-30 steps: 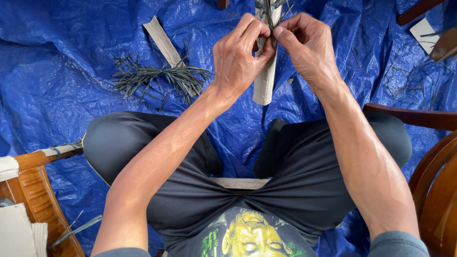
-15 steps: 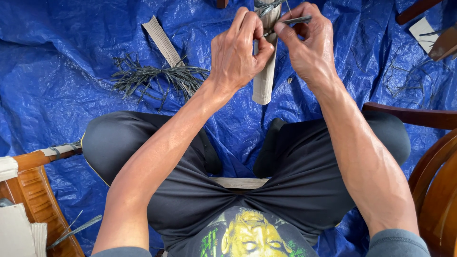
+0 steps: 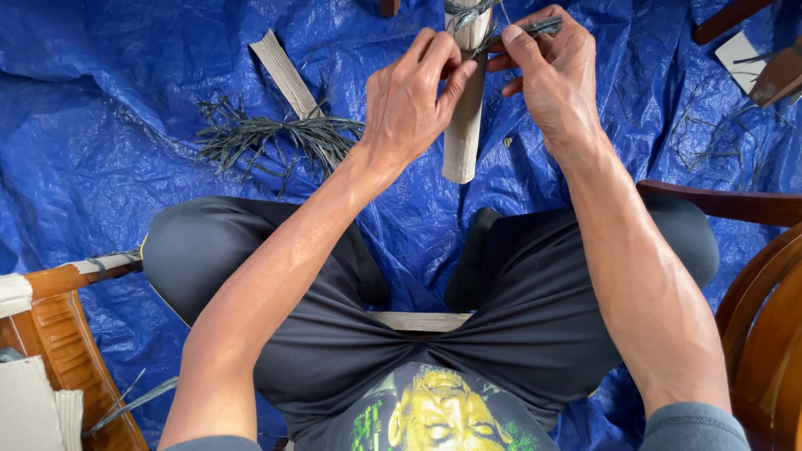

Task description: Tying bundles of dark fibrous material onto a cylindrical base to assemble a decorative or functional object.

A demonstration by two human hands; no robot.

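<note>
I sit over a blue tarp [image 3: 125,100]. A pale bundle of flat splints [image 3: 464,125] stands upright in front of me, wrapped near its top with a dark grey-green strip [image 3: 468,15]. My left hand [image 3: 413,96] grips the bundle and pinches the wrap against it. My right hand [image 3: 547,71] pinches the free end of the dark strip [image 3: 535,27], pulled out to the right of the bundle. The bundle's top runs out of view.
A loose pile of dark strips [image 3: 276,138] lies on the tarp at left, across a second pale splint bundle [image 3: 286,75]. Wooden chair parts stand at the right [image 3: 769,309] and lower left [image 3: 58,334]. More dark strips lie scattered at far right [image 3: 710,138].
My right hand has drawn the dark strip's end away from the bundle, out to the right and slightly up. My left hand keeps its grip on the bundle.
</note>
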